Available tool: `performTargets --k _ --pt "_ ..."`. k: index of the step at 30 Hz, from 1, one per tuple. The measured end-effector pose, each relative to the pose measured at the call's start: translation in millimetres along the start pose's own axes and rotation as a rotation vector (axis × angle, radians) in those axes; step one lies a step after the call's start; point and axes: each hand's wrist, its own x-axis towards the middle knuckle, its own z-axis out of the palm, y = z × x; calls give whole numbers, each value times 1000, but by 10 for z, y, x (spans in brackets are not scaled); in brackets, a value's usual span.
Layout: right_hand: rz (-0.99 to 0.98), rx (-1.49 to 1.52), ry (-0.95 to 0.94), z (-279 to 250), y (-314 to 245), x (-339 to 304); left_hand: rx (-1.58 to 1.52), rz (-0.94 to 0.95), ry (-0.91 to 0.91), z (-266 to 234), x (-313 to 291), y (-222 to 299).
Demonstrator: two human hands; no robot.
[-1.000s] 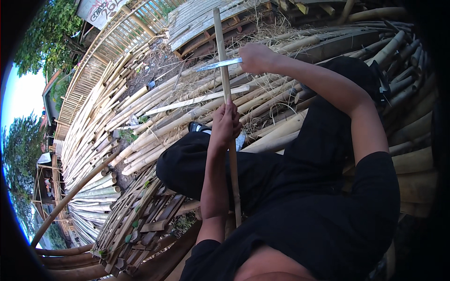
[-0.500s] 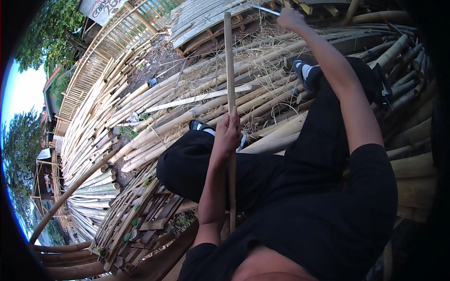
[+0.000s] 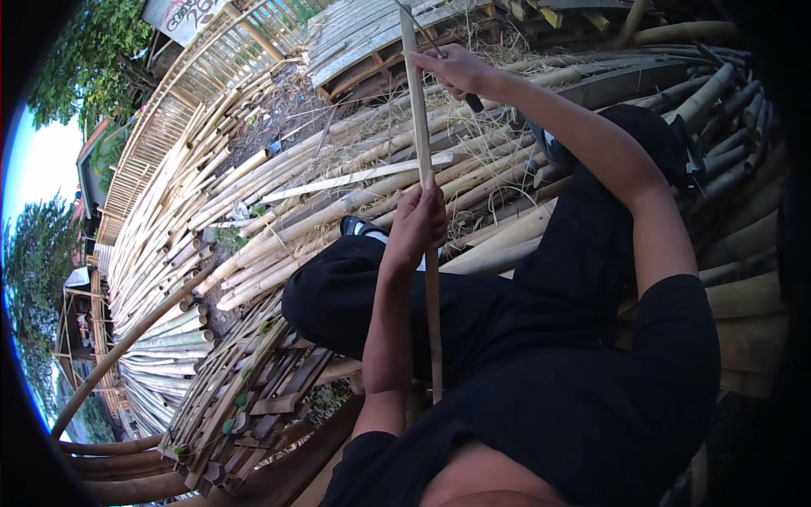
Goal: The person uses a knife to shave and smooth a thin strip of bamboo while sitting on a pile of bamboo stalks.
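Note:
A long thin bamboo strip stands nearly upright in front of me, its lower end near my lap. My left hand grips it about halfway up. My right hand is raised by the strip's upper part and is closed on the dark handle of a knife, whose thin blade points up and to the left beside the strip. I sit with black-trousered legs bent over the bamboo pile.
Heaps of bamboo poles lie all around and under me. A stack of short split pieces sits at lower left. A bamboo fence and a wooden platform stand beyond, with dry shavings scattered about.
My right hand with the knife swung up from the strip's middle to far above it, then came back down beside its upper part. My left hand kept its grip.

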Motion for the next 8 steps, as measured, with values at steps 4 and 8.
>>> performTargets --k 4,8 --pt "-9 51 22 53 2 -10 76 76 30 88 57 70" --pt "58 54 -84 134 -172 -120 99 180 4 12 211 189"
